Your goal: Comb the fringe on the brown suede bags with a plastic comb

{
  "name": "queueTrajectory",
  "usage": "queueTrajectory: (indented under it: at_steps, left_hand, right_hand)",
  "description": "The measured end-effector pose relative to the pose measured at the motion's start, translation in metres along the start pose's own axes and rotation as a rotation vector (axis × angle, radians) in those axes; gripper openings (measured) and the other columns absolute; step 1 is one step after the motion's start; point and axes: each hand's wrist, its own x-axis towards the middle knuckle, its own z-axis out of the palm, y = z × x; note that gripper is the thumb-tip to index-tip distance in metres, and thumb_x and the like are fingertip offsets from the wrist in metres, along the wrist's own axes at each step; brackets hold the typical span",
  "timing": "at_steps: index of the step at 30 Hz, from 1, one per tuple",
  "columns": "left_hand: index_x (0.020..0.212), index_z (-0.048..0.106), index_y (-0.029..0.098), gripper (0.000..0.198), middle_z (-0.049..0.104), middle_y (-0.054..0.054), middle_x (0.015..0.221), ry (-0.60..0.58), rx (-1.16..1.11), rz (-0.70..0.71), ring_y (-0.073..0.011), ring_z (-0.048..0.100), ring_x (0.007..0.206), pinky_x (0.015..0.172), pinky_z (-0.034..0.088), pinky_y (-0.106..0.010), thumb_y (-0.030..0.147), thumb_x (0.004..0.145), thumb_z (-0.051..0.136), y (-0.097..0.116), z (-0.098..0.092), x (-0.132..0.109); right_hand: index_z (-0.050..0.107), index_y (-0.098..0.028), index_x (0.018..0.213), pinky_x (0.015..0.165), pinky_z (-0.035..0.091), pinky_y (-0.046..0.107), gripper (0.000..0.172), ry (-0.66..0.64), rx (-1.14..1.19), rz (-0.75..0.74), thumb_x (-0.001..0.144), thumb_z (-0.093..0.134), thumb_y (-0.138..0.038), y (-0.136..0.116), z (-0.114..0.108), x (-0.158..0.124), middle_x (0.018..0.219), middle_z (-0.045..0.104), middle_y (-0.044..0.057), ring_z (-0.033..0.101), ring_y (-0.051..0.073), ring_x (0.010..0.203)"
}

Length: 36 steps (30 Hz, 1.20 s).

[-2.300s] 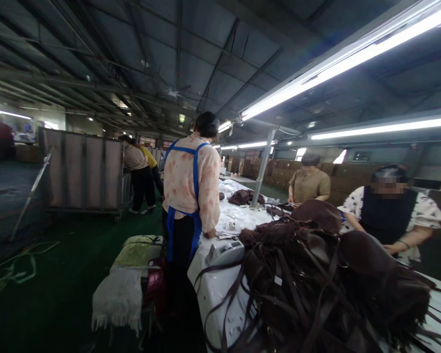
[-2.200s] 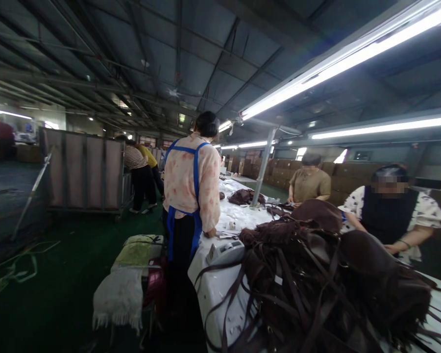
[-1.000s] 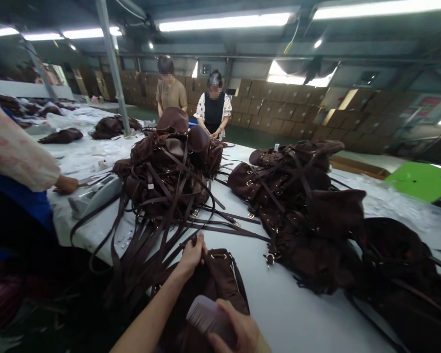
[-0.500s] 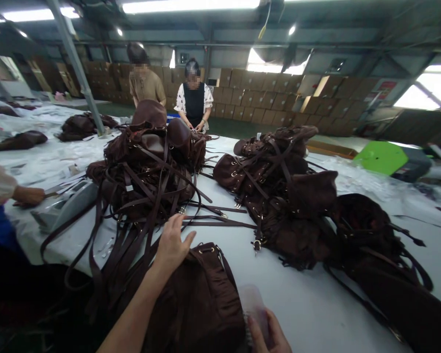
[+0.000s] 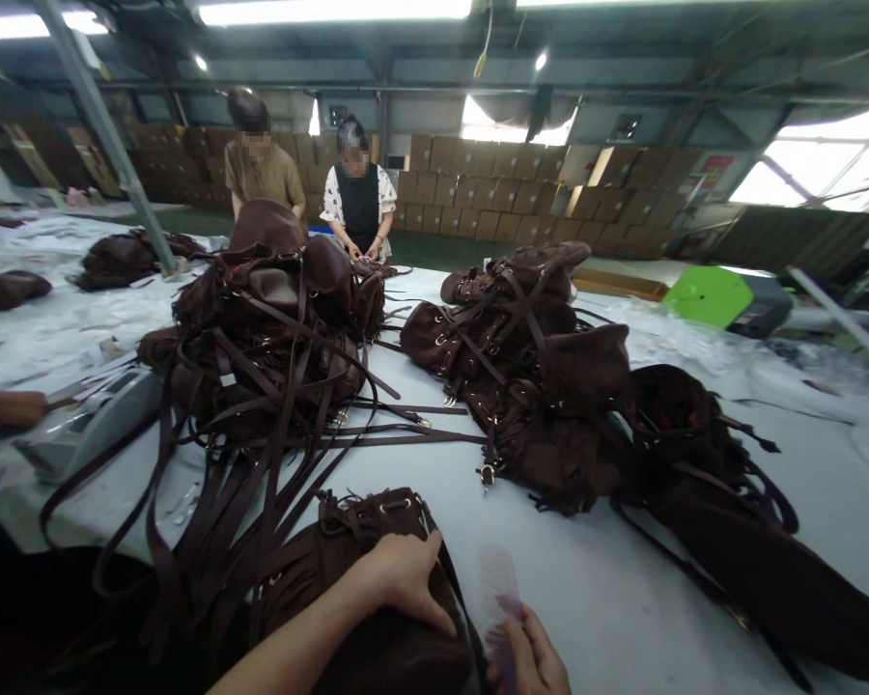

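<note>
One dark brown bag (image 5: pixel 409 658) lies at the near side of the white desk (image 5: pixel 586 598). The left hand (image 5: pixel 409 574) rests on it, thumb spread wide from the fingers. The right hand (image 5: pixel 534 658) is closed around one pale purple comb (image 5: pixel 499 584), just beside the bag. Beyond are two piles of brown bags, a left pile (image 5: pixel 267 328) and a right pile (image 5: pixel 550 386), too tangled to count. Across the desk are two people, one in a tan shirt (image 5: pixel 282 179), one in a dark apron (image 5: pixel 358 205).
</note>
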Motion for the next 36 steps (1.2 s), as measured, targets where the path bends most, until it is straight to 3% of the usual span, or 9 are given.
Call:
queueTrajectory:
  at_steps: [3, 6, 8, 14, 19, 22, 26, 30, 36]
  left_hand:
    - [0.135, 0.05, 0.016, 0.1, 0.063, -0.022, 0.123, -0.125, -0.089, 0.04, -0.0429, 0.062, 0.109, 0.091, 0.05, -0.051, 0.078, 0.058, 0.068, 0.006, -0.003, -0.004]
    - [0.149, 0.03, 0.025, 0.115, 0.059, -0.018, 0.131, -0.188, -0.121, 0.096, -0.0415, 0.059, 0.115, 0.096, 0.047, -0.052, 0.082, 0.056, 0.066, 0.011, 0.002, -0.014]
    - [0.151, 0.025, 0.027, 0.123, 0.059, -0.018, 0.13, -0.139, -0.051, 0.135, -0.0442, 0.058, 0.114, 0.097, 0.044, -0.057, 0.078, 0.05, 0.073, 0.015, 0.014, -0.019]
    - [0.141, 0.04, 0.024, 0.106, 0.065, -0.016, 0.117, -0.119, -0.209, 0.076, -0.0408, 0.063, 0.103, 0.085, 0.051, -0.05, 0.062, 0.05, 0.081, 0.009, 0.053, -0.018]
    - [0.108, 0.063, 0.022, 0.064, 0.065, 0.0, 0.093, -0.133, -0.734, 0.103, -0.0203, 0.06, 0.086, 0.075, 0.047, -0.029, 0.042, 0.051, 0.085, -0.013, 0.061, -0.014]
    - [0.1, 0.056, 0.018, 0.043, 0.05, 0.007, 0.064, 0.085, -1.127, 0.131, -0.0089, 0.047, 0.055, 0.055, 0.038, -0.022, 0.049, 0.073, 0.07, -0.018, 0.06, -0.013]
    - [0.093, 0.043, 0.022, 0.049, 0.026, 0.014, 0.052, 0.406, -1.441, 0.175, -0.0051, 0.02, 0.04, 0.041, 0.022, -0.019, 0.066, 0.079, 0.058, -0.015, 0.044, -0.012]
    - [0.096, 0.044, 0.021, 0.044, 0.025, 0.012, 0.053, 0.522, -1.321, 0.286, -0.0067, 0.018, 0.043, 0.041, 0.015, -0.019, 0.064, 0.089, 0.047, -0.004, 0.019, -0.017]
    - [0.1, 0.052, 0.02, 0.033, 0.035, 0.008, 0.055, 0.607, -0.703, 0.313, -0.0098, 0.033, 0.05, 0.049, 0.023, -0.023, 0.047, 0.1, 0.032, 0.02, -0.017, -0.024]
  right_hand:
    - [0.055, -0.016, 0.114, 0.048, 0.043, 0.026, 0.068, -0.049, 0.043, 0.052, 0.072, 0.061, -0.068, -0.009, -0.006, 0.004, 0.053, 0.061, -0.003, 0.055, 0.017, 0.049]
    - [0.055, -0.016, 0.109, 0.051, 0.046, 0.027, 0.063, -0.054, 0.066, 0.046, 0.07, 0.063, -0.065, -0.016, -0.009, 0.006, 0.058, 0.064, -0.001, 0.057, 0.018, 0.052]
    - [0.053, -0.017, 0.113, 0.05, 0.046, 0.027, 0.067, -0.046, 0.096, 0.044, 0.07, 0.063, -0.067, -0.016, -0.009, 0.006, 0.057, 0.064, -0.002, 0.057, 0.018, 0.051]
    - [0.046, -0.015, 0.129, 0.045, 0.045, 0.025, 0.086, -0.05, 0.105, 0.074, 0.068, 0.06, -0.075, -0.006, -0.004, 0.006, 0.054, 0.064, -0.001, 0.057, 0.018, 0.046]
    - [0.04, -0.016, 0.137, 0.039, 0.041, 0.023, 0.1, -0.041, 0.161, 0.088, 0.063, 0.066, -0.077, -0.003, -0.007, 0.004, 0.054, 0.064, -0.001, 0.055, 0.017, 0.042]
    - [0.036, -0.017, 0.141, 0.038, 0.038, 0.019, 0.092, -0.091, 0.224, 0.116, 0.071, 0.067, -0.067, -0.011, -0.008, -0.003, 0.054, 0.064, -0.001, 0.053, 0.015, 0.04]
    - [0.026, -0.018, 0.147, 0.037, 0.037, 0.017, 0.087, -0.179, 0.256, 0.16, 0.078, 0.066, -0.052, -0.031, 0.001, -0.012, 0.053, 0.063, -0.002, 0.053, 0.014, 0.038]
    - [0.025, -0.017, 0.148, 0.035, 0.035, 0.015, 0.08, -0.332, 0.208, 0.152, 0.081, 0.06, -0.04, -0.051, 0.018, -0.015, 0.051, 0.063, -0.001, 0.053, 0.013, 0.036]
    - [0.031, -0.013, 0.143, 0.033, 0.035, 0.013, 0.073, -0.563, 0.156, 0.186, 0.077, 0.055, -0.033, -0.073, 0.043, -0.02, 0.051, 0.063, 0.0, 0.05, 0.011, 0.035]
